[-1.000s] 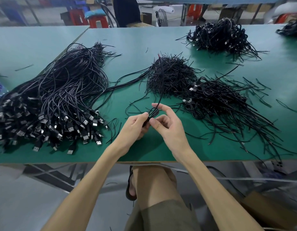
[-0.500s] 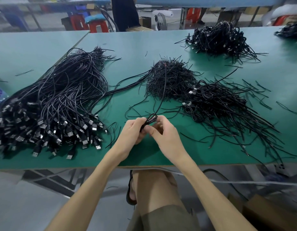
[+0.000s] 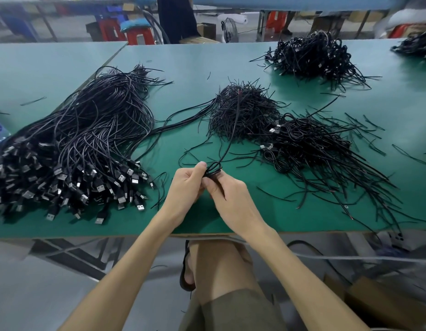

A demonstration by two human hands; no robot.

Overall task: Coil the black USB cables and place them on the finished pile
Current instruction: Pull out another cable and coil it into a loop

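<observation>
Left hand (image 3: pixel 185 187) and right hand (image 3: pixel 231 199): both grips pinch small cable coil (image 3: pixel 213 169) over near table (image 3: pixel 231 56). Tail runs away forward. Finished pile (image 3: pixel 309 144) lies forward-right, nearer right hand.

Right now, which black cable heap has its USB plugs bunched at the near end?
The large left heap: uncoiled cables with silver plugs massed at its near end. The middle heap, right heap and far heap are tangled, hardly any plugs showing.
</observation>
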